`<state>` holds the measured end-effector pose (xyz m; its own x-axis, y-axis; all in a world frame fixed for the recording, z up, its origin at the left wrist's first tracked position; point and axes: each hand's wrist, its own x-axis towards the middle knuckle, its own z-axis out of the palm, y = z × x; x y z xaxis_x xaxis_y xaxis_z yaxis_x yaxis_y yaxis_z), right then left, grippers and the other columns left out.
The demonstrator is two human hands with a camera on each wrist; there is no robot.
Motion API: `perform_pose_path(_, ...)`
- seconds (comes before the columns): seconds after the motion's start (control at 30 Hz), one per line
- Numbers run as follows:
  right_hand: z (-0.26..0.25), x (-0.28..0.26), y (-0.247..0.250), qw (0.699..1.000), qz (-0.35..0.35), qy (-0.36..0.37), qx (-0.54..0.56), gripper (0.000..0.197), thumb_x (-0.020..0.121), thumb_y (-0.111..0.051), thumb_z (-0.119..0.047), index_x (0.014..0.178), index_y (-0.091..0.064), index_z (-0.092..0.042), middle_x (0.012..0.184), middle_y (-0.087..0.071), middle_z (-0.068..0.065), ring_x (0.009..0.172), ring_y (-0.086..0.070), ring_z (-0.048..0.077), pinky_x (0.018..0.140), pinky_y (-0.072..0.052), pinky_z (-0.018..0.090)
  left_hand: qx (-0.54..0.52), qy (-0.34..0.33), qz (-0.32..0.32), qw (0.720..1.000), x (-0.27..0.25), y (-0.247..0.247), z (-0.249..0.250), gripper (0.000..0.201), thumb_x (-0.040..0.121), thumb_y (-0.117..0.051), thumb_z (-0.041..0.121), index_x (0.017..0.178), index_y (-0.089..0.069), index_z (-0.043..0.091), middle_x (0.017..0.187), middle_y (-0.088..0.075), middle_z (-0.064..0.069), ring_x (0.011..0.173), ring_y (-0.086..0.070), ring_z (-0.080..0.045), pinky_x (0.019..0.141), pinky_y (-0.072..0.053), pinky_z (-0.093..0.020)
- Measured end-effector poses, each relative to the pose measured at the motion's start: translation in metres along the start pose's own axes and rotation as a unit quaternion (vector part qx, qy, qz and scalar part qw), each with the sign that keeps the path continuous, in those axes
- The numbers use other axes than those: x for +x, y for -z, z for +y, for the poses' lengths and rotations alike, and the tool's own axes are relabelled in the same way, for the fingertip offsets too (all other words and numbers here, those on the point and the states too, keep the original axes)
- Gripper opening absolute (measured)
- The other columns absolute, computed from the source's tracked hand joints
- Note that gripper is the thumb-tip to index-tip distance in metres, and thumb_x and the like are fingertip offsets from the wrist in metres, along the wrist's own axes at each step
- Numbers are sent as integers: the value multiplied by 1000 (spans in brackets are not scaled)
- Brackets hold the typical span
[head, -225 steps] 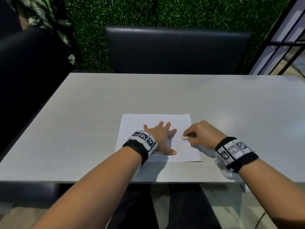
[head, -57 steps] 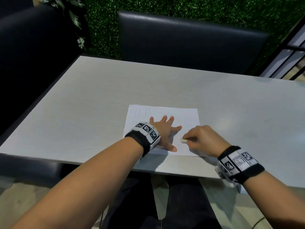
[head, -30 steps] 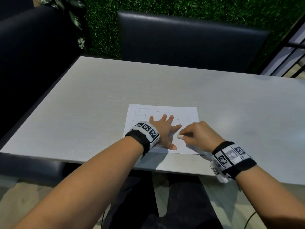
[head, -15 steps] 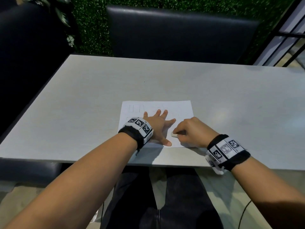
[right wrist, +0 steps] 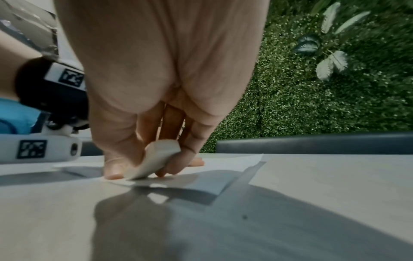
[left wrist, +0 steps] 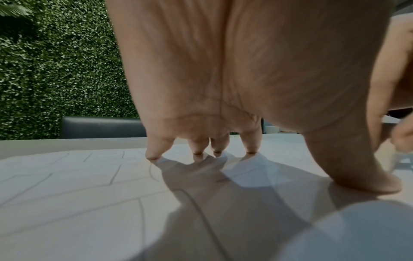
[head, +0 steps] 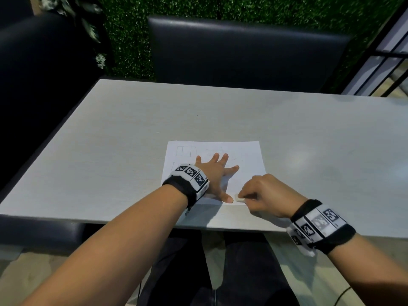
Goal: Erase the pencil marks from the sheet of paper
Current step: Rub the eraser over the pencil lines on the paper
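A white sheet of paper (head: 247,155) lies on the grey table (head: 110,151), close to its near edge, with faint pencil marks (head: 184,151) showing as boxes in the far left part of the sheet. The left hand (head: 215,173) lies flat on the paper, palm down, fingers straight and spread toward the far side, thumb stretched out to the right; the forearm reaches in from the near left. The right hand (head: 265,194) is curled, knuckles up, at the sheet's near right corner, pinching a small white eraser (head: 238,198) between thumb and fingers. The eraser's lower edge touches the paper, just beside the left thumb tip. Both wrists wear black bands with printed square markers.
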<state>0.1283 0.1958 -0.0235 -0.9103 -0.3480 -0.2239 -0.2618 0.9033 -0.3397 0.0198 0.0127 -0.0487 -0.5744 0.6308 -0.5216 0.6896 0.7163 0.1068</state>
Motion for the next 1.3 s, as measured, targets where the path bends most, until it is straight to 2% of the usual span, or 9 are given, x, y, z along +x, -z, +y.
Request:
perform_pose_path(0.17,16,24,6,996,63,-58,19,22,90,-57,-25,89,-77,-16,79,-74,1,74,-66,15,74,-58,39,-17,-4,4,1000,2,-1,-1,118,76,-68,79,162,5,44,171,20,-2,157,17,-30,117,1,-75)
perform_pose_path(0.23,18,26,5,997,57,-52,13,24,87,-54,-24,89,-75,-13,81,-74,4,75,-66,18,74,-58,42,-20,0,2,1000,0,-1,-2,118,77,-68,78,162,5,44,171,20,-2,157,17,-30,117,1,-74)
perform_pose_path(0.4,3,-1,1,1000,-15,-8,-21,26,83,-54,-26,93,-77,-17,87,-75,-2,80,-64,12,77,-53,33,-4,-5,1,1000,0,1,0,115,80,-64,78,162,6,40,170,21,-4,157,18,-31,117,-1,-75)
perform_pose_path(0.5,12,10,8,998,40,-34,17,24,91,-60,-24,104,-80,-28,95,-77,-11,81,-63,4,80,-54,25,-13,-3,-3,1000,-2,1,0,116,79,-66,77,162,7,41,170,22,-3,157,18,-30,118,2,-74)
perform_pose_path(0.6,23,27,11,992,89,-73,57,20,94,-62,-27,103,-79,-31,97,-77,-12,83,-67,3,81,-58,28,-24,-2,-2,1000,-4,1,0,116,79,-67,77,162,6,43,170,21,-2,157,18,-29,118,3,-73)
perform_pose_path(0.83,6,-11,3,999,-16,-33,20,21,86,-59,-26,93,-78,-19,86,-73,-7,81,-63,8,77,-53,31,-7,0,-9,1000,-2,3,0,116,80,-67,77,162,6,42,170,22,-2,156,19,-30,118,2,-74)
perform_pose_path(1.0,10,-7,-2,999,-7,-35,-1,30,80,-51,-32,88,-73,-12,83,-72,3,78,-63,16,75,-54,40,-3,-6,-1,1000,-1,-2,-1,116,78,-64,81,162,6,42,170,21,-2,157,18,-30,117,1,-74)
perform_pose_path(1.17,10,-13,-6,999,-3,-46,17,27,80,-52,-30,94,-73,-18,87,-72,-1,81,-63,16,77,-54,42,-33,19,29,999,-24,6,-5,105,89,-61,71,165,-7,23,172,7,-7,158,5,-28,122,-9,-66)
perform_pose_path(1.3,8,-26,-7,995,13,-59,76,22,88,-61,-32,102,-78,-27,98,-76,-13,88,-67,3,82,-54,27,-60,98,58,992,-33,-2,-26,85,100,-50,57,162,-14,12,172,1,-8,157,-2,-31,120,-21,-64)
